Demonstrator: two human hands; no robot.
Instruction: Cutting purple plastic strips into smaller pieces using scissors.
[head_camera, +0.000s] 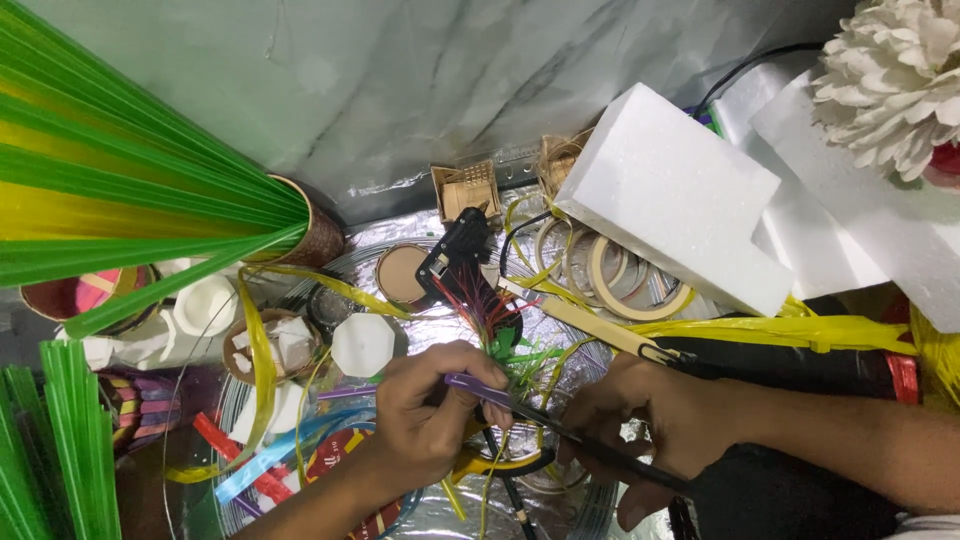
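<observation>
Purple strip (478, 388) pinched in left hand (425, 415), right hand (640, 425) gripping black rod (600, 455)

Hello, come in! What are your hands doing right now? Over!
Left hand pinching purple strip. Right hand gripping thin black rod. Green strips bunched just above; yellow ribbon alongside.
</observation>
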